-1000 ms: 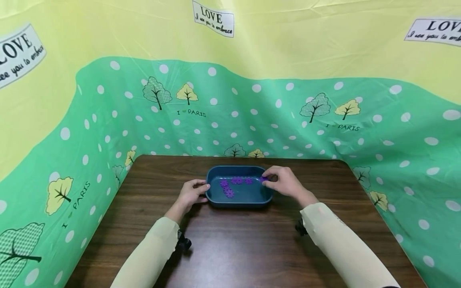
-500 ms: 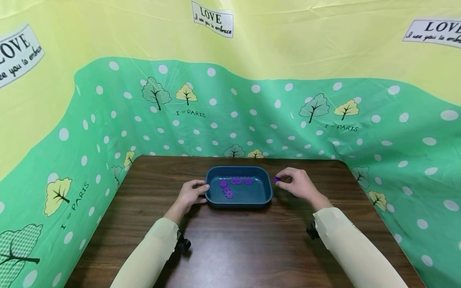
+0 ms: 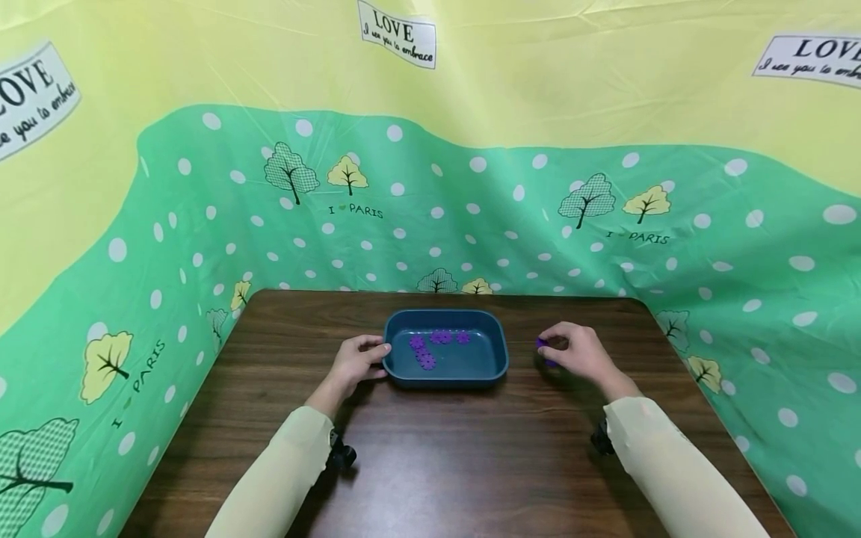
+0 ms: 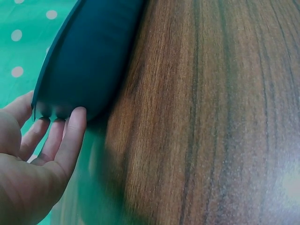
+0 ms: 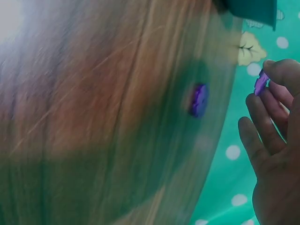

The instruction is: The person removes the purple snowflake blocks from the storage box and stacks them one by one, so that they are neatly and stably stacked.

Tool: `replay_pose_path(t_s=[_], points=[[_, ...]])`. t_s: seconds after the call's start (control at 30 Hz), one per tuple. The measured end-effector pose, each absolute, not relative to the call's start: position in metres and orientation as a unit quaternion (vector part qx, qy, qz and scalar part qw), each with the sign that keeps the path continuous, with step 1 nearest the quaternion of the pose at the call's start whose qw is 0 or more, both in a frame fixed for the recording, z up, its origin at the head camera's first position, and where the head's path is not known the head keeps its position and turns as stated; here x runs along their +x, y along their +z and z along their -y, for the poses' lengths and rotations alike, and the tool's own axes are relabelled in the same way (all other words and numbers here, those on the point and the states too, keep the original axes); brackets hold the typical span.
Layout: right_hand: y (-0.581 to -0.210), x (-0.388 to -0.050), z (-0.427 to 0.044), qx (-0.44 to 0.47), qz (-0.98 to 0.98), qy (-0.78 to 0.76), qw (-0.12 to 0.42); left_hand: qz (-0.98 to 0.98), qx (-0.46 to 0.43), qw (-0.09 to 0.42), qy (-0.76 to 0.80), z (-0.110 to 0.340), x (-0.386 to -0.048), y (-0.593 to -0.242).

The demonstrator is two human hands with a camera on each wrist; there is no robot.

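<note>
A dark blue tray (image 3: pixel 464 366) stands on the table with several purple flower-shaped pieces (image 3: pixel 427 361) lying inside. My left hand (image 3: pixel 355 365) holds the tray's left end, thumb over the rim and fingers against the outer wall; the left wrist view shows this hand (image 4: pixel 42 164) on the tray wall (image 4: pixel 89 56). Right of the tray, my right hand (image 3: pixel 581 353) pinches one purple piece, seen in the right wrist view as a toothed disc (image 5: pixel 261 83) between thumb and fingertips of the hand (image 5: pixel 279 136). Another purple piece (image 5: pixel 199 100) lies on the table close by.
The brown wooden table (image 3: pixel 437 463) spreads around the tray. Behind it and along both sides hangs a green and yellow cloth (image 3: pixel 417 179) with dots and trees. The tray's corner (image 5: pixel 258 9) shows at the top of the right wrist view.
My right hand has moved from the tray's right end out to the right, carrying a purple piece. A piece on the table shows beneath it. My left hand stays on the tray.
</note>
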State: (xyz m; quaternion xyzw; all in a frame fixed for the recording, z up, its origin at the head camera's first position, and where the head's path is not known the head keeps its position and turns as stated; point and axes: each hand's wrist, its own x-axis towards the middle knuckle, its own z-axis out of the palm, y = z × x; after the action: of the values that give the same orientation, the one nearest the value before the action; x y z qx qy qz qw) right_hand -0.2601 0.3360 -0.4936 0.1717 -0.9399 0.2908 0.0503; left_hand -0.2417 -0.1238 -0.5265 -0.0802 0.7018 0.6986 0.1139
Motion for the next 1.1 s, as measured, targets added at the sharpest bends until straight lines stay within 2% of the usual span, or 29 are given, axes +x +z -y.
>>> replay_pose_path(t_s=[0.53,1.1], points=[[-0.513,-0.256,-0.357,0.124,0.958,0.259,0.013,-0.699,-0.083,0.118,0.7,0.124,-0.241,-0.526],[-0.52,-0.26,-0.354,0.157,0.964,0.212,0.021,-0.695,-0.084,0.115,0.705,0.124,-0.242,-0.528]])
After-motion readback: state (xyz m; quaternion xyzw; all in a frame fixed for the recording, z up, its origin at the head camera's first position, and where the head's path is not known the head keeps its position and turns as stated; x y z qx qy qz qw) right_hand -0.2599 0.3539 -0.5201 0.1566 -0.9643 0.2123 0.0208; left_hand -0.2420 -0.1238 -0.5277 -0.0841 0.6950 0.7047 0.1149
